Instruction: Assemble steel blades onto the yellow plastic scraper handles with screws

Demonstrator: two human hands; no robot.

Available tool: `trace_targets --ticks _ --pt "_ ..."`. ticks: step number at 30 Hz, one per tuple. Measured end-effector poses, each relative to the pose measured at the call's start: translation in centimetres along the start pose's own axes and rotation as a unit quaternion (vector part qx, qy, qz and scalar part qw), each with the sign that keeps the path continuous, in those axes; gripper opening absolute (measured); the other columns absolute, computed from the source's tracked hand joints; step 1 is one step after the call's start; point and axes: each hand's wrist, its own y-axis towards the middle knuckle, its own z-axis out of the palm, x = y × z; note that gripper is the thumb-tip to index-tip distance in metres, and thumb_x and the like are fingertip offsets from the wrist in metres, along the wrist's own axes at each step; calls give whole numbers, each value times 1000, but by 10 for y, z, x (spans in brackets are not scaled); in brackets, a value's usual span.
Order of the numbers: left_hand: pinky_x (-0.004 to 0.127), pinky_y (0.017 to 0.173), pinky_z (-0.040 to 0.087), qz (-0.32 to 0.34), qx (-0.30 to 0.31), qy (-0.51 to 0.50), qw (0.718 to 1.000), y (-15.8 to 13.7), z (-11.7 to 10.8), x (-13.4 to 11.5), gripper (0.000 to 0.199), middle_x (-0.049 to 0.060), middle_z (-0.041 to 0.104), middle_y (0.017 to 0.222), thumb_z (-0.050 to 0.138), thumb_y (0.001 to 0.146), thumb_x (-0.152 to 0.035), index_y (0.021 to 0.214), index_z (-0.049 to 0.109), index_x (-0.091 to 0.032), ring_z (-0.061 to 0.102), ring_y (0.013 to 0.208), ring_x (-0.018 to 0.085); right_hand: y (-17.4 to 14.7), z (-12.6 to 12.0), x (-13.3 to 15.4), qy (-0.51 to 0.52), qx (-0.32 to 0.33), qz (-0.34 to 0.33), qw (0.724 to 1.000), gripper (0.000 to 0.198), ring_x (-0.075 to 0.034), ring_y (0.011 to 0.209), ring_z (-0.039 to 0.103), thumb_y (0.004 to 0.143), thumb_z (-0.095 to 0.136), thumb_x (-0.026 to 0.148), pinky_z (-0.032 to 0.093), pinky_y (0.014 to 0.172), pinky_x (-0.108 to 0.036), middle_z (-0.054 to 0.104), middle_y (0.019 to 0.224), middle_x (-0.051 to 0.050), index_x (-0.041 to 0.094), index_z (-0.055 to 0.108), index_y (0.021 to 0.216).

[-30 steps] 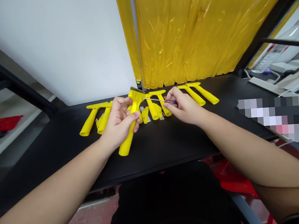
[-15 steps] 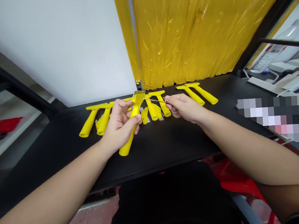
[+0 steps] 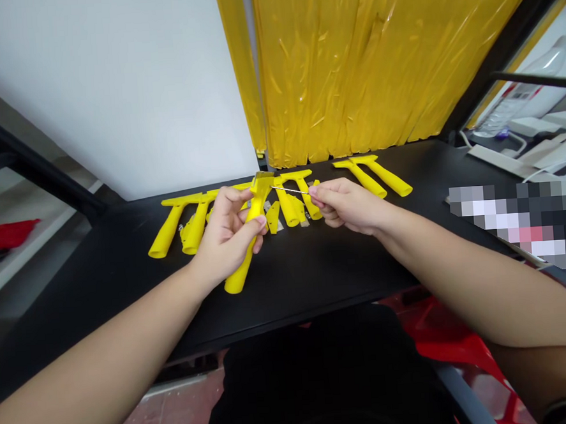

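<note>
Hndls [image 3: 166, 230] on tbl [image 3: 306, 278], btl [image 3: 512, 103] R

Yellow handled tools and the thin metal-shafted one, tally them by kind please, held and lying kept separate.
Yellow handled tool in the left hand: 1
Thin metal-shafted tool in the right hand: 1
Yellow handled tools lying on the black table, handles clearly showing: 6
Total: 8, not counting any hidden behind the left hand.

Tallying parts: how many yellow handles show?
7 clearly: one handle in the left hand, two left of it, two between hands, two beyond the right hand; others may be hidden.
</note>
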Motion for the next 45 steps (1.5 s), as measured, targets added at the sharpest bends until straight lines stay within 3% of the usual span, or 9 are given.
trace_targets --ticks 3,6,13,20,24,29,32,37,45 --pt "15 38 50 15 4 -2 1000 -1 3 -1 43 0 56 119 79 88 -17 107 42 -28 64 65 7 0 -1 2 122 42 72 989 54 -7 51 13 96 75 60 16 45 -22 22 58 11 24 44 70" --pt "16 38 50 21 5 -1 1000 -1 5 -3 42 1 55 122 79 87 -16 106 43 -28 65 66 7 1 -6 5 126 48 83 987 52 -5 48 16 97 76 54 18 42 -20 26 57 11 22 47 69" --pt "17 40 48 -74 -20 -54 996 3 2 -13 46 -6 59 89 79 86 -18 113 42 -28 66 63 11 -12 -63 18 -57 66 9 996 31 -15 65 63 97 74 49 52 61 -28 69 75 -4 18 72 91" --pt "19 43 45 -183 -51 -97 977 8 -4 -19 50 -3 69 83 81 80 -19 115 46 -25 61 54 10 -18 -100 16 -356 157 115 914 22 -19 77 62 83 80 43 46 69 -32 75 88 -3 22 78 91" --pt "19 44 44 -207 -50 -116 970 6 -5 -16 50 -2 69 78 81 81 -18 118 48 -24 61 53 11 -9 -94 2 -409 155 157 886 30 -21 75 64 75 87 46 44 68 -34 73 81 -2 25 80 95" --pt "17 41 38 -227 -56 -137 963 7 -10 -7 51 1 69 76 82 81 -19 120 50 -23 65 56 14 -5 -84 -2 -447 145 157 869 12 -19 69 62 77 82 34 42 66 -33 71 75 -1 23 79 83" --pt "18 42 37 -271 -17 -145 951 9 -12 -5 52 2 69 74 81 81 -19 121 49 -23 63 53 15 -7 -79 1 -408 151 95 895 14 -17 68 59 83 80 35 43 65 -33 70 75 -1 21 77 82" --pt "20 43 39 -341 85 -144 925 6 -8 -6 48 2 69 70 78 86 -23 120 45 -24 57 46 14 -2 -53 1 -172 100 -130 971 26 -16 78 63 88 84 44 51 73 -32 71 87 -3 20 74 91" --pt "20 45 40 -365 170 -135 905 -2 2 -7 47 1 69 68 74 92 -29 129 45 -24 57 46 14 20 -6 -17 -103 71 -246 961 17 -16 78 55 88 87 36 50 74 -34 58 89 -1 22 79 92"
